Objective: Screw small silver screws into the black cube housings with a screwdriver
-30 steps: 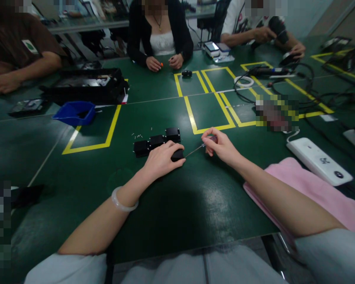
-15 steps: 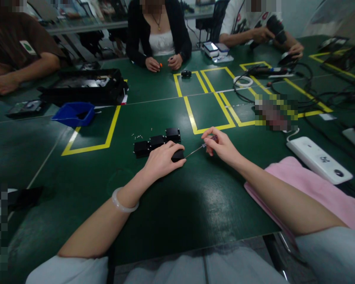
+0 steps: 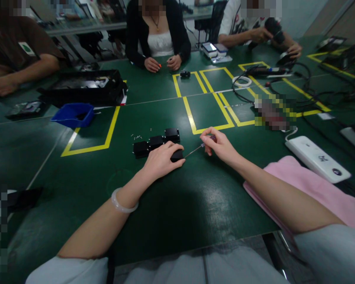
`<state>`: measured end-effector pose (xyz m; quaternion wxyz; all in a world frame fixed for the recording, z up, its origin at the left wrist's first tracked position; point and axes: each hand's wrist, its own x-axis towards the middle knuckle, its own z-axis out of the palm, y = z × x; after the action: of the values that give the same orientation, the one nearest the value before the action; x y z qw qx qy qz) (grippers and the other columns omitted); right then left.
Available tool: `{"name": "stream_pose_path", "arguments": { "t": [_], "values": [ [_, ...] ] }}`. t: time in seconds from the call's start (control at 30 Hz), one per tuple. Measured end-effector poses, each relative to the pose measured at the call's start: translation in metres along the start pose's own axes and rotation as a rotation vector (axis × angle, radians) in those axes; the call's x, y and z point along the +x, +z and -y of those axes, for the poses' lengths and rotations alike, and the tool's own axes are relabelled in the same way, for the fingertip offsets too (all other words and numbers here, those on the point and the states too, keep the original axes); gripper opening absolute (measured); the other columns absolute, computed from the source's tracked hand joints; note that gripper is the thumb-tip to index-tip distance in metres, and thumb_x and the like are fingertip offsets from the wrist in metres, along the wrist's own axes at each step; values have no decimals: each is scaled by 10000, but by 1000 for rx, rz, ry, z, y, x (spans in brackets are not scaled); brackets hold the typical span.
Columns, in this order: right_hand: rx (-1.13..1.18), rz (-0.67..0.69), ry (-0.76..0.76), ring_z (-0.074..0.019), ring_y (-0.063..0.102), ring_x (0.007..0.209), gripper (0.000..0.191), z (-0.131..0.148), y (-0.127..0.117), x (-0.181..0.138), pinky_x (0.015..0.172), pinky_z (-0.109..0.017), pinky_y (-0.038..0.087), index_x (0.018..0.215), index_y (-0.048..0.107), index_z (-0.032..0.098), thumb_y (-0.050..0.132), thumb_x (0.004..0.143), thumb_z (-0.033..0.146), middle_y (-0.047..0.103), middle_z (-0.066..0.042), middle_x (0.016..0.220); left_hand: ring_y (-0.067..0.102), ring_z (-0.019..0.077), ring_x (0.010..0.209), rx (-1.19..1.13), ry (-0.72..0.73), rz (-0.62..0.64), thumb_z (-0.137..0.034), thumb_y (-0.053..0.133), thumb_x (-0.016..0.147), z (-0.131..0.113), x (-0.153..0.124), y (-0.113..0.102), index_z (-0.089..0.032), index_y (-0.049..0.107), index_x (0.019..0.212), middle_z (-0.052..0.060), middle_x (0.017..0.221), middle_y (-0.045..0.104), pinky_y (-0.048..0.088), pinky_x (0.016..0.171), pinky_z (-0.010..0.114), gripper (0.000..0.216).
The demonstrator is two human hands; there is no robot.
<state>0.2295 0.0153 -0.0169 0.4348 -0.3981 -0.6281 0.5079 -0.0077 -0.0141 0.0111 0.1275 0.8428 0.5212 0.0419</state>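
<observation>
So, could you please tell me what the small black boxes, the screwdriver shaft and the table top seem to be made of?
The black boxes look like matte moulded plastic, with dull faces and only faint edge glints. The screwdriver shaft, held by the right hand, looks like bare metal: thin, straight and silvery. The table top seems a smooth green mat, perhaps rubber or vinyl, with soft broad reflections.

Both bare forearms reach forward. The left hand (image 3: 162, 159) lies palm down, fingers curled over; the right hand (image 3: 220, 146) is raised slightly, fingertips pinched together.
</observation>
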Motion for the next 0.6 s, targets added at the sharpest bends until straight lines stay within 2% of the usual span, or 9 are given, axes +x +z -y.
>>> {"name": "stream_pose_path", "arguments": {
  "t": [0.27, 0.4, 0.5, 0.6],
  "values": [
    [24, 4, -20, -68, 476, 395, 195, -3, -1, 0, 408, -206, 354, 975, 505, 214, 624, 888, 341, 516, 115, 549, 632, 263, 1089, 8, 3, -5, -522, 530, 923, 1, 0, 2, -288, 580, 1283, 47, 1260, 612, 521, 785, 354, 432],
    [29, 6, -1, -75, 476, 392, 213, -4, -1, 1, 427, -214, 364, 944, 512, 212, 621, 902, 390, 518, 112, 509, 627, 264, 1106, 1, 13, -11, -523, 522, 927, 2, -1, 2, -290, 575, 1288, 45, 1278, 608, 520, 778, 349, 434],
    [45, 2, 0, -76, 454, 376, 243, -5, 0, 1, 440, -220, 364, 903, 505, 217, 615, 913, 434, 467, 127, 450, 626, 264, 1111, -2, 10, -13, -531, 521, 926, 3, -1, 3, -294, 576, 1290, 43, 1288, 606, 521, 771, 346, 438],
    [34, 17, -13, -77, 462, 381, 231, -5, -1, 2, 440, -218, 361, 927, 504, 216, 628, 901, 409, 479, 129, 464, 625, 267, 1119, -3, 4, -6, -533, 517, 927, 2, -1, 2, -294, 576, 1296, 43, 1290, 608, 523, 773, 348, 444]
  ]
}}
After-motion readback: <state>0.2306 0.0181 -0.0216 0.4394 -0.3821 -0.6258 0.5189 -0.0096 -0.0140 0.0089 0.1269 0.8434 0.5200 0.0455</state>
